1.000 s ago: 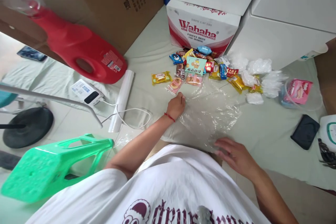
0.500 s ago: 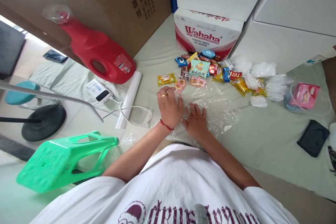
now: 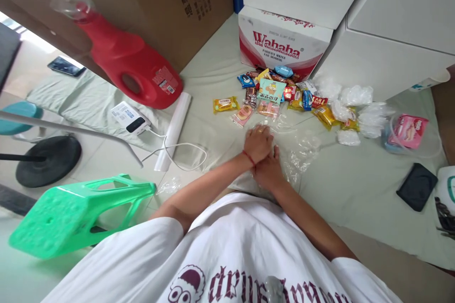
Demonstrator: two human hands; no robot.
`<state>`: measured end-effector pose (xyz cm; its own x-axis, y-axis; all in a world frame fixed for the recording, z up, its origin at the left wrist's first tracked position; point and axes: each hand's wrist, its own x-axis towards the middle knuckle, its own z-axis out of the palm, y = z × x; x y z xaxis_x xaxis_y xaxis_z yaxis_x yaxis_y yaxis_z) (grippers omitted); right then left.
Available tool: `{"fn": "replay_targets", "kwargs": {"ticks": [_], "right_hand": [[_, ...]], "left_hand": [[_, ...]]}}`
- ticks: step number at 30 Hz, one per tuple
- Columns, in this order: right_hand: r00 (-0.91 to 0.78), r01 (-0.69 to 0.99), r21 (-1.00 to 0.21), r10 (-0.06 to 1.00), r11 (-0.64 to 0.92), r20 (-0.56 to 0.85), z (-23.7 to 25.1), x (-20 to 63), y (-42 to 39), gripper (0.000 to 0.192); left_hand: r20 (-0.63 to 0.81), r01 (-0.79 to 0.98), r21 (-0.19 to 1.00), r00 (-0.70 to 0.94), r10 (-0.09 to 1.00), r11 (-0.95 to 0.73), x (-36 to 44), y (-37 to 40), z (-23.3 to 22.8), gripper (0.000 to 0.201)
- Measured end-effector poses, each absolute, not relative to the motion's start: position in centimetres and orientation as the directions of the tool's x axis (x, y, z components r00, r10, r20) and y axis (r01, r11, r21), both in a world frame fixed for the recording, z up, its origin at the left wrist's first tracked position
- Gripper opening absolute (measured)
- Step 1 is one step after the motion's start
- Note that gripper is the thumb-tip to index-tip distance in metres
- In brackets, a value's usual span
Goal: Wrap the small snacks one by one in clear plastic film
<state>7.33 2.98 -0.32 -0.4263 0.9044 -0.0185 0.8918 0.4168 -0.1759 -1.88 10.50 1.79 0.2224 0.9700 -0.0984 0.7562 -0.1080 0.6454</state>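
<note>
A clear plastic film or bag [image 3: 304, 149] is spread over the pale cloth in front of me. My left hand [image 3: 258, 143], with a ring and a red wrist cord, lies palm down across the fingers of my right hand [image 3: 269, 170]. Under it, my right hand rests flat on the plastic with part of its fingers covered. Just beyond lie a pink-wrapped snack [image 3: 243, 115], a yellow snack packet [image 3: 226, 104] and a light green packet [image 3: 270, 91] in a pile of small wrapped snacks.
A Wahaha carton [image 3: 280, 47] stands behind the snacks. Bundled clear bags [image 3: 371, 120] and a plastic tub [image 3: 408, 135] lie right, near a black pouch [image 3: 416, 187]. Left are a red jug [image 3: 133, 64], a power bank [image 3: 131, 118] with cable, a white roll [image 3: 172, 132] and a green stool [image 3: 74, 218].
My left hand has moved right, from beside my right hand to on top of it, uncovering the pink-wrapped snack. My right hand has stayed nearly in place. The view has shifted slightly.
</note>
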Motion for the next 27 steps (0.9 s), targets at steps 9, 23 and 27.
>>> {"fn": "replay_targets", "kwargs": {"ticks": [9,23,27], "right_hand": [[-0.640,0.712,-0.426,0.765,0.558,-0.067,1.2,13.9,-0.5,0.056],[-0.374,0.921,-0.135,0.927,0.366,-0.032,6.6,10.6,21.5,0.054],[-0.344,0.937,-0.118,0.924,0.328,-0.164,4.0,10.6,23.7,0.049]], "left_hand": [[-0.090,0.889,0.313,0.379,0.921,-0.335,-8.5,9.2,1.2,0.064],[-0.218,0.841,0.294,0.522,0.825,-0.454,-11.0,6.6,0.9,0.119],[-0.247,0.822,0.336,0.548,0.799,-0.460,-11.5,6.5,1.2,0.125]]}}
